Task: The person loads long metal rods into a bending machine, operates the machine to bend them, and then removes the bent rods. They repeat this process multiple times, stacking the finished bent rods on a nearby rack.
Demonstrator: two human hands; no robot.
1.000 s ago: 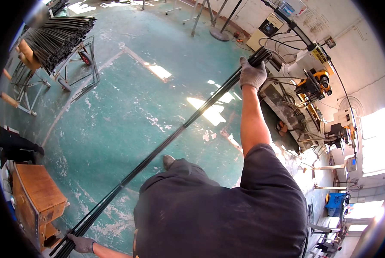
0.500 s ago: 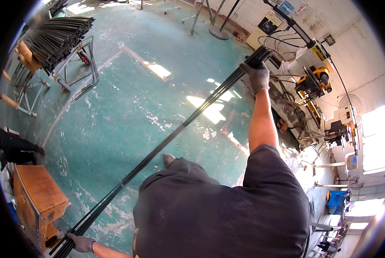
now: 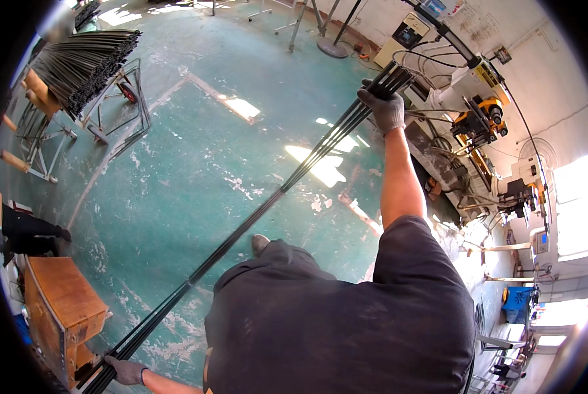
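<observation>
Gray-gloved right hand [image 3: 384,110] extends forward, left hand [image 3: 127,371] leftward, both clasping long black rods [image 3: 241,230].

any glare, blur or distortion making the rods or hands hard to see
In the head view, the large window at right is blown out white, and a sunlit patch glares on the floor beyond the rods; in the same head view, fisheye curvature bends straight edges inside a black rim, yet the right hand and left hand look fairly clear.
</observation>
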